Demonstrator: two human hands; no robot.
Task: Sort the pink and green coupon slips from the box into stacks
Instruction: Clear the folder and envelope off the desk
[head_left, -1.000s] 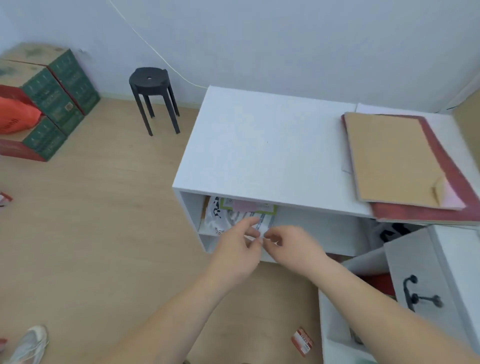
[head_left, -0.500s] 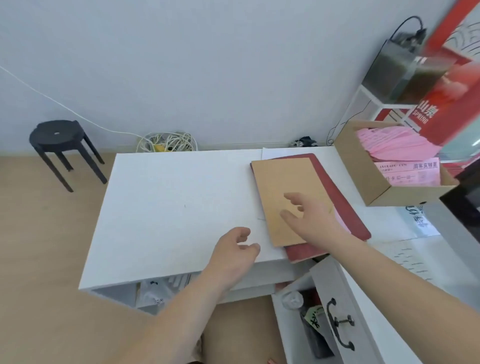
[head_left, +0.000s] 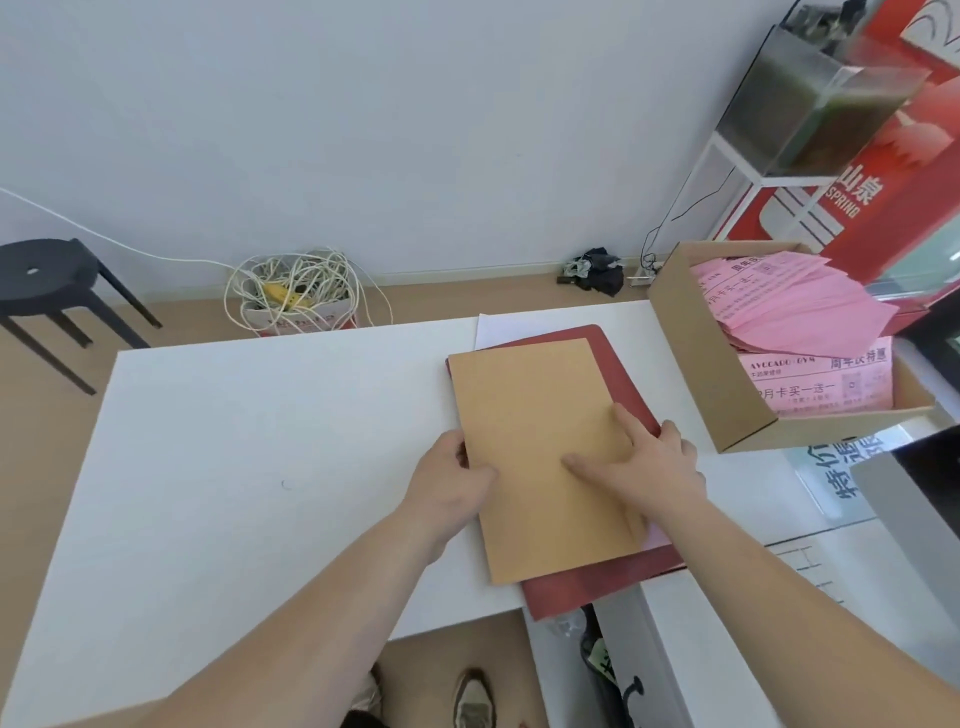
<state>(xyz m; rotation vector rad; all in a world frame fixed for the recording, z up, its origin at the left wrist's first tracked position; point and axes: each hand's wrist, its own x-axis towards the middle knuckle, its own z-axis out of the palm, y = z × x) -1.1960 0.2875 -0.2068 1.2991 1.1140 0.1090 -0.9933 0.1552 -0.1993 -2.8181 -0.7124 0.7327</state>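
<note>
Head cam: half a sec on, I see both hands down on the brown kraft sheet (head_left: 540, 457): left hand (head_left: 452, 486) pinches its edge, right hand (head_left: 652, 467) presses flat. Pink coupon slips (head_left: 810, 312) wait in the cardboard box (head_left: 693, 358) (no green visible); sorting unstarted, imo.

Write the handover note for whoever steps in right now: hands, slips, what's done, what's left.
Left hand: holds the left edge of the brown sheet.
Right hand: fingers flat on top of that sheet, holding nothing.
The sheet lies on a red folder on the white table.
Box: at the table's right end, open, full of pink slips; no green ones show.
Done: nothing; no stacks on the table.
Left: probably move the sheet and folder aside, then pull slips and stack by colour.
</note>
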